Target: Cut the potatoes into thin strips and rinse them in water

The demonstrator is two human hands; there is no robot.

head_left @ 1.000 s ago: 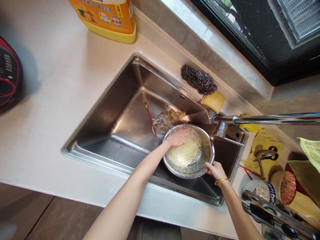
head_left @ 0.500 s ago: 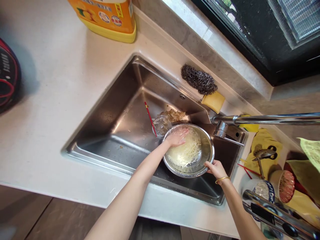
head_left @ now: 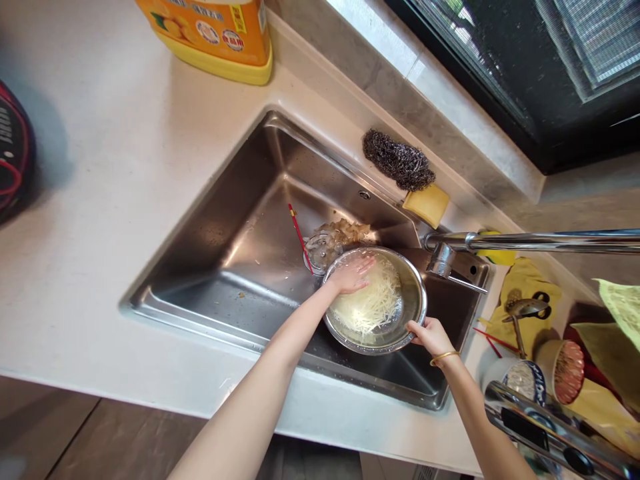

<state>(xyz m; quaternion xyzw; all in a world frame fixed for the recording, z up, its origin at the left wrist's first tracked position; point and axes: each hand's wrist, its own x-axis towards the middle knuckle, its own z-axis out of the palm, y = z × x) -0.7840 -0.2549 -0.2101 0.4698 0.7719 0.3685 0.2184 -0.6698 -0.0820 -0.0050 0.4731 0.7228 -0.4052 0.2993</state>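
Note:
A round metal bowl point(head_left: 413, 293) with pale thin shreds point(head_left: 375, 305) in cloudy water is over the sink point(head_left: 260, 193). My left hand point(head_left: 351, 275) lies over the bowl's far left side, fingers stretched out and touching the water and shreds. At the bowl's right rim, my right hand point(head_left: 429, 335) grips the edge with the thumb on top; a gold bangle is on that wrist. Beside the bowl, brownish peelings point(head_left: 345, 233) lie in the sink, next to a red stick point(head_left: 299, 237).
Steel wool point(head_left: 397, 160) and a yellow sponge point(head_left: 427, 205) lie behind the sink. A chrome faucet point(head_left: 443, 259) reaches in from the right. Bowls, scissors and a ladle point(head_left: 526, 307) crowd the right counter. An orange jug point(head_left: 215, 40) stands at the back left.
The view has shifted very slightly. My hands and the bowl hold nearly the same positions, with my left fingers still spread at the water.

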